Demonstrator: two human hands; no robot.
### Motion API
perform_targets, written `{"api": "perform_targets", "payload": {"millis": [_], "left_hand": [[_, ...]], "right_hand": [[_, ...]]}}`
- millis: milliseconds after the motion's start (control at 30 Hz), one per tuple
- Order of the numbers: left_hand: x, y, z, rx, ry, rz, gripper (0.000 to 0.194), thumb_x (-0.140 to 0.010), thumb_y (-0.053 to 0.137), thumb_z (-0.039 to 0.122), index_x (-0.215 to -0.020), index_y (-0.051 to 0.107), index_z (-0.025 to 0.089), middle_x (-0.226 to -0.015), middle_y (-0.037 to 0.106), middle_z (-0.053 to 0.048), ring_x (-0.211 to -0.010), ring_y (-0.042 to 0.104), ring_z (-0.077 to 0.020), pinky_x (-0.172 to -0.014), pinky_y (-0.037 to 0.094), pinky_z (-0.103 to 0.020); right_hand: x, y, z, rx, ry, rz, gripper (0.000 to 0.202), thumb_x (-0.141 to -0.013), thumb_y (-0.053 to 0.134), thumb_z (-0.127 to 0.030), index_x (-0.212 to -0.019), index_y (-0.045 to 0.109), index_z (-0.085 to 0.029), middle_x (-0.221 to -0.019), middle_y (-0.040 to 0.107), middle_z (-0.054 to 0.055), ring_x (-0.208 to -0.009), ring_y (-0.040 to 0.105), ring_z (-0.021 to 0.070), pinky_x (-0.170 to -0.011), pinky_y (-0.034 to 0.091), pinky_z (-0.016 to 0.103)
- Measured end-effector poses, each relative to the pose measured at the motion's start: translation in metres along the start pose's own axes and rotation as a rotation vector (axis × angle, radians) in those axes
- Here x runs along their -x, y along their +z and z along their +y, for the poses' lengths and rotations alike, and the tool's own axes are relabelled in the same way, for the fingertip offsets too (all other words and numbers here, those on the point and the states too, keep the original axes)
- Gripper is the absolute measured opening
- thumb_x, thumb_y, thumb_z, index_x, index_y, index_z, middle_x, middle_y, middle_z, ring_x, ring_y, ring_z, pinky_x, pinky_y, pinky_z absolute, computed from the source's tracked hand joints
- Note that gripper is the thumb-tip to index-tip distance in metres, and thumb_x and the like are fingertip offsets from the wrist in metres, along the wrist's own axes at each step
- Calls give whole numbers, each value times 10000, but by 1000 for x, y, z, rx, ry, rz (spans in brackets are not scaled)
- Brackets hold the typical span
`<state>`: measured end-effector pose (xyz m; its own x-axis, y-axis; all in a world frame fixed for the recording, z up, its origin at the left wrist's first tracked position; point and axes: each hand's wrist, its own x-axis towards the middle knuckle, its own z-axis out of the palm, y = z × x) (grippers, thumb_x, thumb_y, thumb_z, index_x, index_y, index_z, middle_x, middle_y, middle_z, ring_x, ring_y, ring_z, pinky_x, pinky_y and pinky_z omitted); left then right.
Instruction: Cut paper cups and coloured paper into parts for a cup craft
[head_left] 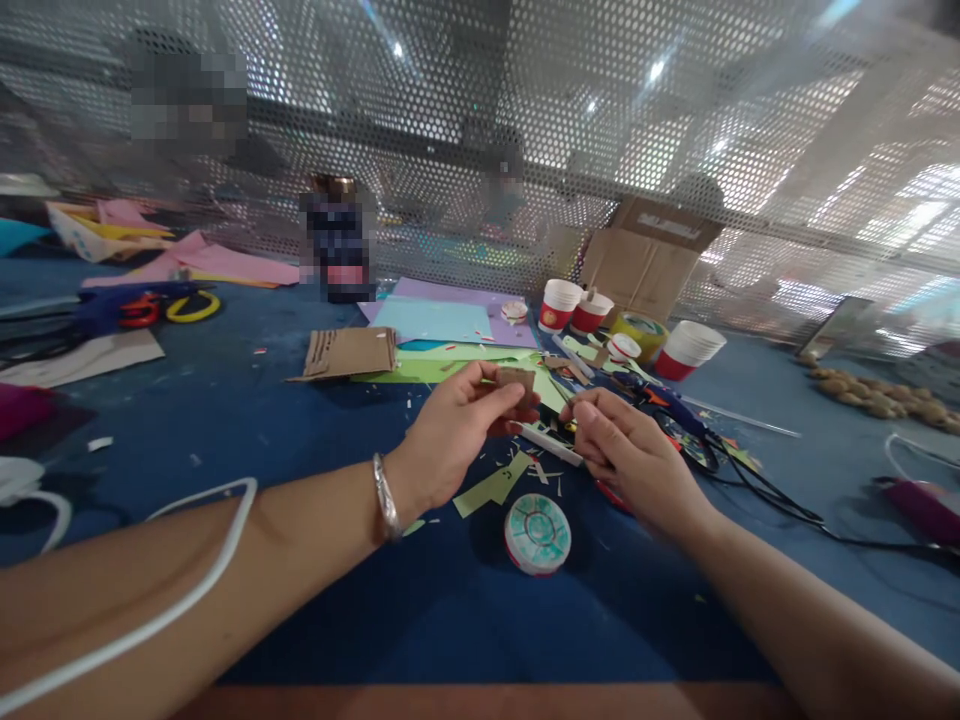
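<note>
- Cardboard scrap [517, 377] pinched in left hand [457, 430]; work apparently unfinished.
- Right hand [634, 450], its four o'clock: curled, hold unclear.
- Disc [538, 533], six o'clock: already coloured.

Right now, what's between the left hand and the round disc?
Green paper lies between the left hand and the disc; the head view shows it.

A dark blue surface [322, 610] bears a round white disc with teal painting and a red rim [538, 534], pale green paper scraps [491, 487] just behind that disc, brown corrugated cardboard [351, 352] behind it leftward, and red-and-white paper cups [681, 358] behind it rightward.
</note>
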<state>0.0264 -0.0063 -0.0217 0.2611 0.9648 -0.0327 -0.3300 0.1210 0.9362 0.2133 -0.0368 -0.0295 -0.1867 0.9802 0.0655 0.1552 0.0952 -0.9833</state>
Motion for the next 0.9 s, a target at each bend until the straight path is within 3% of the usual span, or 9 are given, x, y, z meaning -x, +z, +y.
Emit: {"api": "perform_targets", "payload": {"millis": [367,600,733,833,900], "left_hand": [[8,-1,-8,14,-93,-192,113,-867,691,238,-868,596,177,-817,672,6,-773,667,-119,-729,494,-244],[12,1,-7,5,-65,-219,75,-875,677,204,-859,615,165,-804,674,10,-767,678,-112,-736,511,-235],[6,-3,-7,-70,27,-88,105,-887,662,217,-858,574,170,-813,671,4,-767,666,-113,-722,502,-240],[-2,-11,-6,-98,110,118,115,-908,626,240,-863,540,179,-876,661,-5,-755,649,-108,-692,497,-248],[-7,-15,-5,-119,153,167,135,-905,628,255,-856,525,184,-873,640,-4,-739,632,-106,-673,496,-253]], "right_hand": [[3,-6,-1,103,22,-100,358,-938,560,-569,-926,561,-211,-572,293,-93,-432,205,63,-377,155,211],[6,-9,-6,192,-4,-111,354,-956,544,-553,-888,569,-206,-579,346,-80,-435,251,56,-401,184,221],[3,-11,-8,282,-29,-61,367,-941,558,-567,-891,550,-203,-577,361,-83,-470,285,69,-454,223,235],[0,-11,-4,493,-43,-15,358,-941,547,-564,-885,554,-211,-591,429,-65,-522,376,101,-506,285,252],[0,-10,-2,655,-21,-30,323,-938,552,-541,-907,572,-221,-615,516,-46,-552,448,125,-531,322,265]]}}
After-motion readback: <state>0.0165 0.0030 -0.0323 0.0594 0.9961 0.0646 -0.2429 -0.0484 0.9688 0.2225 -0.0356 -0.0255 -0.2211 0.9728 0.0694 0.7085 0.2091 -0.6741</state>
